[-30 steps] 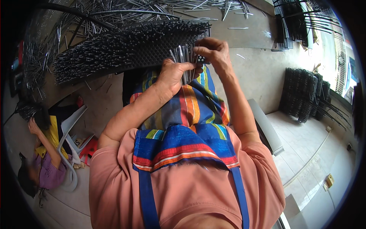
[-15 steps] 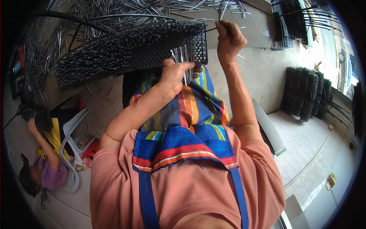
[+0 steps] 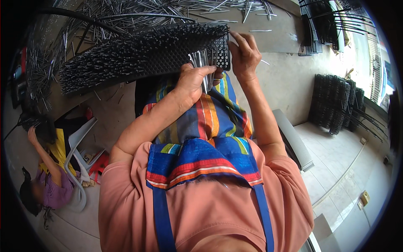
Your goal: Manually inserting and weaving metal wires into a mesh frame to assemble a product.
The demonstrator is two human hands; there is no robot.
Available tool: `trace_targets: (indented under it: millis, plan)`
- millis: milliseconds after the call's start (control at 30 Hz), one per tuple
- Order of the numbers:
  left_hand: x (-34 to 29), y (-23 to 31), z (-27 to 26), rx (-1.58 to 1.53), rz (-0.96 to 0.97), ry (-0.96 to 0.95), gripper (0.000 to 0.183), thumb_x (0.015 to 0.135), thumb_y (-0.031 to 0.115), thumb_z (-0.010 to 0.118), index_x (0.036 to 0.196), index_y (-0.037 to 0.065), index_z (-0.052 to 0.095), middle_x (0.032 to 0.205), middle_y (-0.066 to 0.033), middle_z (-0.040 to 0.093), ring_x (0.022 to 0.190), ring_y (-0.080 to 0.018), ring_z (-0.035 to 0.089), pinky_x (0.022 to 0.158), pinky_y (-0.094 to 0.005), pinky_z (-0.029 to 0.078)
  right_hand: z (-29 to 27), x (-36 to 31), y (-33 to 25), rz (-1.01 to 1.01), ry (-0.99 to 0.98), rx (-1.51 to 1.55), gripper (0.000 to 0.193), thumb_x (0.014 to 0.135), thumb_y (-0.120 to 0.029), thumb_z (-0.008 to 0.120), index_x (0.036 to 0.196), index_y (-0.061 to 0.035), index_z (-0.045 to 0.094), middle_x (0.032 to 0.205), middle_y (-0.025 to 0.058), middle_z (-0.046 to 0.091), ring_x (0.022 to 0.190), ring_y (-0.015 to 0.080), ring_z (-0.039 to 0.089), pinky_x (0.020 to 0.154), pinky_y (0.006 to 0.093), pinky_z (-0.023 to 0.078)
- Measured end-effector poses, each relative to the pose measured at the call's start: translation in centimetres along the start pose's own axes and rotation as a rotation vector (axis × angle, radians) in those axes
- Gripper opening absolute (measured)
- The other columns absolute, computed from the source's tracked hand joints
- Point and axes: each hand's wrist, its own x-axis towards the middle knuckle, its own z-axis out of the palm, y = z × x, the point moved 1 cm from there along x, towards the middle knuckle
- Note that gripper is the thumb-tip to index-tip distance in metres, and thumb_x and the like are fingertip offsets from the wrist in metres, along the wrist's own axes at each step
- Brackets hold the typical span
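Note:
A long black perforated panel (image 3: 222, 56) lies across the far edge of my lap. Dense rows of thin dark strips stand up from most of its holes, and bare holes show at its right end. My left hand (image 3: 192, 82) is closed around a bundle of thin metallic strips (image 3: 198, 63), thumb across them, just in front of the panel. At the panel's right end, my right hand (image 3: 245, 56) has its fingers bent together against the edge. Whether a strip is between those fingertips is hidden.
Loose strips (image 3: 138, 21) are heaped on the table (image 3: 285, 35) beyond the panel. A black cable (image 3: 79, 19) arches over the left side. Dark bristly stacks (image 3: 333, 103) stand on the right. Another person (image 3: 54, 185) works at the lower left beside a grey chair (image 3: 77, 155).
My right hand has moved left and down to the panel's end; the thin strip it pinched before no longer shows. The left hand keeps its bundle in nearly the same place.

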Motion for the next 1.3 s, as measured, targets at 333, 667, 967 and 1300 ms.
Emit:
trace_targets:
  millis: [333, 667, 967, 1300]
  plan:
    - [-0.4, -0.8, -1.2, 0.077, 0.008, 0.041, 0.015, 0.081, -0.008, 0.059, 0.093, -0.002, 0.065, 0.084, -0.0117, 0.069, 0.067, -0.0216, 0.069, 0.062, -0.0329, 0.059, -1.5, -0.1, -1.2, 0.538, 0.124, 0.819, 0.006, 0.081, 0.002, 0.071, 0.086, 0.0021, 0.067, 0.071, 0.003, 0.064, 0.051, 0.0052, 0.05, 0.045, 0.0192, 0.037]
    - [-3.8, -1.4, -3.3, 0.258, -0.104, -0.086, 0.014, 0.082, -0.006, 0.057, 0.093, 0.0, 0.064, 0.081, -0.0136, 0.069, 0.068, -0.0208, 0.069, 0.058, -0.0306, 0.057, 0.3, 2.3, 0.6, -0.024, 0.116, 0.096, 0.007, 0.077, -0.005, 0.075, 0.083, -0.005, 0.071, 0.072, 0.0054, 0.064, 0.059, 0.0121, 0.06, 0.055, 0.0255, 0.046]
    - [-3.1, -0.5, -3.7, 0.132, -0.013, -0.103, 0.015, 0.085, -0.003, 0.061, 0.099, -0.001, 0.066, 0.086, -0.0145, 0.071, 0.072, -0.0237, 0.071, 0.064, -0.033, 0.059, -0.8, -0.6, -1.9, 0.044, -0.156, 0.033, 0.009, 0.08, -0.013, 0.072, 0.088, -0.0081, 0.072, 0.076, 0.0034, 0.065, 0.062, 0.0151, 0.063, 0.053, 0.0307, 0.046]
    - [-4.2, -0.1, -4.1, 0.066, 0.074, -0.099, 0.021, 0.082, -0.008, 0.06, 0.099, 0.002, 0.064, 0.083, -0.0088, 0.069, 0.064, -0.0195, 0.069, 0.054, -0.0293, 0.058, 0.4, -5.6, -5.4, 0.84, -0.437, 0.896, 0.007, 0.081, -0.003, 0.072, 0.083, -0.0012, 0.065, 0.068, 0.001, 0.061, 0.051, 0.007, 0.05, 0.047, 0.0215, 0.038]
